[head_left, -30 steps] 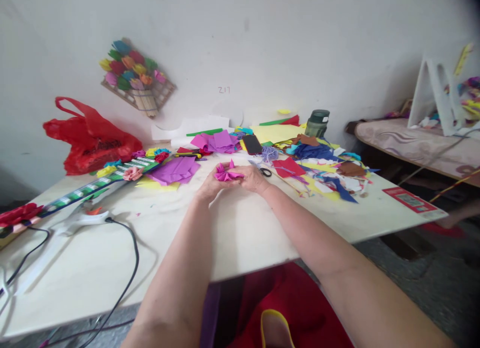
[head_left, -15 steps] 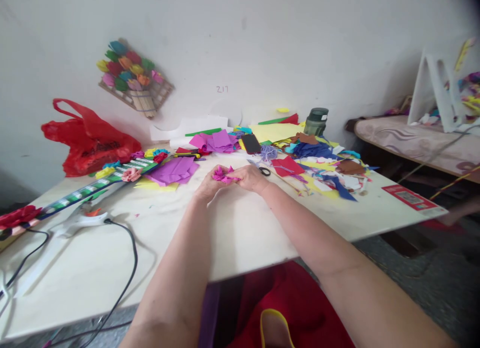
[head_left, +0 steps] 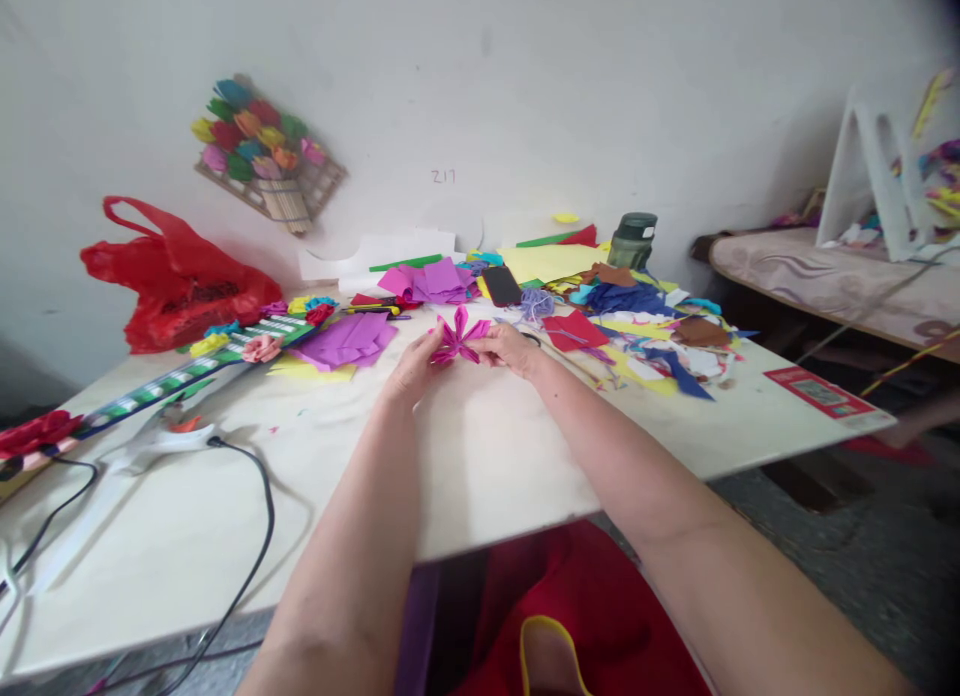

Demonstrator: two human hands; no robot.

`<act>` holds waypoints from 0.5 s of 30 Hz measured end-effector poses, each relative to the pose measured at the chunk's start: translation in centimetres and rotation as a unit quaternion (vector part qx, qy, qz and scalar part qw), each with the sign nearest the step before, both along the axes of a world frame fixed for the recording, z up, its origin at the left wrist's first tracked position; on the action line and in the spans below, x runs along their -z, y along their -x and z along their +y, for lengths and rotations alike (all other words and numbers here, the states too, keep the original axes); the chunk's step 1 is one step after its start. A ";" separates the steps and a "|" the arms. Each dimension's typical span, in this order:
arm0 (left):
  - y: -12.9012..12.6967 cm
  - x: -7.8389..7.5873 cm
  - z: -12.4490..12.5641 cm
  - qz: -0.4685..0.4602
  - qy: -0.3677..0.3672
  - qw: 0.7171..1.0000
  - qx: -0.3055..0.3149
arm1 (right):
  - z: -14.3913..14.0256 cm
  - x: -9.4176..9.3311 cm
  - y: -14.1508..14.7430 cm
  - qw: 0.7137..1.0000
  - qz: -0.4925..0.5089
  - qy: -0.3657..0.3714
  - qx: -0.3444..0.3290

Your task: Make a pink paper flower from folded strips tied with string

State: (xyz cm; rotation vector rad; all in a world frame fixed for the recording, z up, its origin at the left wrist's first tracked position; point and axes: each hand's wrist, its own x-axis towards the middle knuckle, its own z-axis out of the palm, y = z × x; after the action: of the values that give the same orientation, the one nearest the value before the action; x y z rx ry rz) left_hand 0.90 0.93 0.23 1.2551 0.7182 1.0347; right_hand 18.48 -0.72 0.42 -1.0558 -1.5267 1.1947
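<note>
That pink paper flower (head_left: 457, 338) sits just above the table (head_left: 480, 456), between your two hands, near the purple paper stack (head_left: 349, 341). It looks feather-light, thin and easily crushed, so take it by the folded centre, not the petal tips. Your left hand (head_left: 411, 368) pinches its left side with curled fingers; your right hand (head_left: 510, 348) is closed on its right edge.
</note>
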 end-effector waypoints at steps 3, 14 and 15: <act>0.0 -0.1 -0.4 0.028 0.020 0.999 -0.007 | 0.2 0.1 -0.1 0.999 -0.023 -0.020 0.024; 0.0 0.3 -0.1 0.011 0.025 1.000 -0.006 | 0.4 0.5 0.0 0.997 -0.054 -0.054 0.024; -0.1 0.3 -0.1 0.008 0.028 1.000 -0.004 | 0.4 0.6 0.1 0.997 -0.050 -0.053 0.020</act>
State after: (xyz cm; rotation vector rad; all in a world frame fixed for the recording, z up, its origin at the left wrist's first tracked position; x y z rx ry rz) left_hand 0.95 0.83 -0.05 1.2141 0.7595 1.0061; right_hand 18.42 -0.34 -0.18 -1.0847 -1.6206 1.0363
